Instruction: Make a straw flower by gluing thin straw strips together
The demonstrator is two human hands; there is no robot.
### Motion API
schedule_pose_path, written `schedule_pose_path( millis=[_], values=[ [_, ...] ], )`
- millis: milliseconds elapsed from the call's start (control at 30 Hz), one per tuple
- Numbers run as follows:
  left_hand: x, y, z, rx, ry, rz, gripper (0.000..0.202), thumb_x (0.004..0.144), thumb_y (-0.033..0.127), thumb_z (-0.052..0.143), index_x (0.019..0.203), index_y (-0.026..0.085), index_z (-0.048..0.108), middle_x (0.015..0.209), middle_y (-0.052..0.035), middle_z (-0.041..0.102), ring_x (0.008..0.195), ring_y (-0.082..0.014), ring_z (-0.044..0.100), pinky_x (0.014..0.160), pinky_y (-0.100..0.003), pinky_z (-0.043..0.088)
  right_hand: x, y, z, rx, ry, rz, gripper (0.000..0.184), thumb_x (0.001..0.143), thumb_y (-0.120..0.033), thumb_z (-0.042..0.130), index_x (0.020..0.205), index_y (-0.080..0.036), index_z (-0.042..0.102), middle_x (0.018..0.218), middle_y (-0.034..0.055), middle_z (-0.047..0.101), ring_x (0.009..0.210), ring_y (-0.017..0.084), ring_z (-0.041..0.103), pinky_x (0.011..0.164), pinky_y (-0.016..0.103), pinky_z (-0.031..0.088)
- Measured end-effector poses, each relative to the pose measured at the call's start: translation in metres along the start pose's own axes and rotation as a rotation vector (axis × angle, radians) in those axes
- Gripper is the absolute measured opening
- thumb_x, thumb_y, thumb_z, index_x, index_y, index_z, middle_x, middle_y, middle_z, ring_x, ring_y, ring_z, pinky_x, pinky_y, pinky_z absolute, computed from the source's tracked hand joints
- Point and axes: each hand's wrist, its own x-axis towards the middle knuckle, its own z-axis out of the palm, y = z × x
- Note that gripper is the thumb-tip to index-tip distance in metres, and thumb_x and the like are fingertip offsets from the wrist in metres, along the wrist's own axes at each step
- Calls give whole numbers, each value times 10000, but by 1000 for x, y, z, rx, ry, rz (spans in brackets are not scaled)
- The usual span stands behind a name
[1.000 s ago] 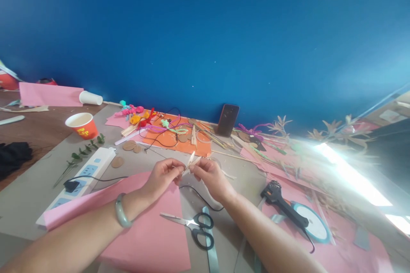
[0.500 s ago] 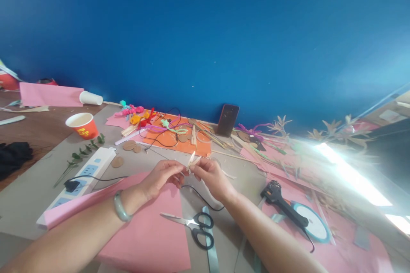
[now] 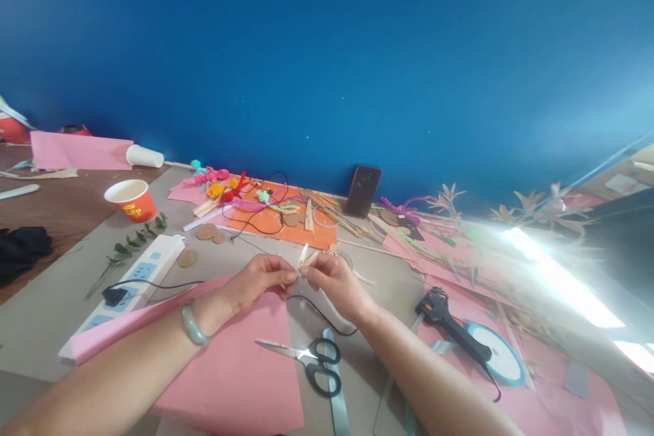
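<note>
My left hand [image 3: 258,281] and my right hand [image 3: 334,283] meet above the table's middle. Both are closed in a pinch on thin pale strips [image 3: 304,260] that stick up between the fingertips. A green bangle [image 3: 193,324] sits on my left wrist. Below the hands lies a pink paper sheet [image 3: 240,368], and black-handled scissors [image 3: 314,357] rest beside it, open. A black glue gun [image 3: 449,323] lies to the right of my right forearm, its cord trailing toward me.
A white power strip [image 3: 137,279] with a black plug lies at the left, by a green sprig [image 3: 135,242] and a red paper cup [image 3: 131,199]. Behind the hands are an orange sheet [image 3: 281,221] with pipe cleaners and a phone [image 3: 363,191] leaning on the blue wall. A ribbon spool [image 3: 503,357] sits at right.
My hands have drawn slightly closer together and a little nearer the table, still pinching the strips. Nothing else on the table has moved.
</note>
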Motion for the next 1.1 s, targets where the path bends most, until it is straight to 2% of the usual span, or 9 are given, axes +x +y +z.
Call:
schedule_pose_path(
  millis=[233,433,667,933,1100],
  values=[
    [-1,2,-1,113,1,69,221,696,330,744,727,123,670,608,-18,613,549,-120,552,570,-262,470,1,-1,2,-15,19,10,228,746,-365,656,629,-173,614,545,-41,513,532,97,415,542,243,329],
    [-1,-1,1,278,118,183,270,727,384,710,721,121,650,584,-17,606,533,-113,536,550,-243,447,2,4,1,2,38,10,248,748,-400,663,654,-170,658,524,-39,502,520,99,400,529,245,311],
    [2,-9,-1,389,260,223,258,759,390,669,770,132,650,602,-8,605,536,-117,547,532,-228,437,3,6,3,17,75,1,182,758,-348,643,693,-183,681,537,-36,505,526,107,408,534,248,317],
    [-4,-6,6,404,252,252,254,815,388,607,827,135,622,677,-16,600,571,-114,547,554,-226,445,6,13,5,6,90,0,209,789,-308,603,627,-175,597,518,-44,486,528,103,411,546,251,314],
    [-1,-6,5,382,262,245,248,810,380,607,792,133,609,662,-21,600,573,-115,547,543,-225,442,4,5,3,119,186,-20,147,740,-311,638,773,-176,592,601,-45,509,528,93,422,533,241,350]
  ],
)
